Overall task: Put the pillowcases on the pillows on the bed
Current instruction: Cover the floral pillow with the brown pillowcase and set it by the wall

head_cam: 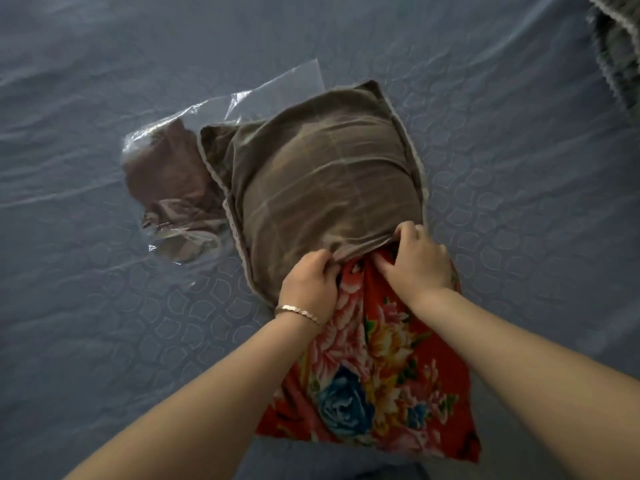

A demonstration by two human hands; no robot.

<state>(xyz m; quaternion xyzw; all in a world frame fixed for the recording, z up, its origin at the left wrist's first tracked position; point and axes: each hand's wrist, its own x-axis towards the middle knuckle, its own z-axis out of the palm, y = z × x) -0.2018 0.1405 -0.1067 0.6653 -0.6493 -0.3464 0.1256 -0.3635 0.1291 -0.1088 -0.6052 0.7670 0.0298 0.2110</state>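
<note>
one plump red floral pillow lies on the quilted blue bed, its far half inside one brown checked, lace-edged pillowcase. the left hand and right hand each pinch the case's bunched open hem. at nine o'clock of the case lies one crinkled clear plastic bag holding folded brown cloth.

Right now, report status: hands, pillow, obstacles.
Left hand, right hand grip brown checked pillowcase edge. Red floral pillow half covered. Clear plastic bag alongside.

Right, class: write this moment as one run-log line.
pillowcase: on far half | left hand: grips pillowcase | right hand: grips pillowcase | pillow: floral near half bare
</note>
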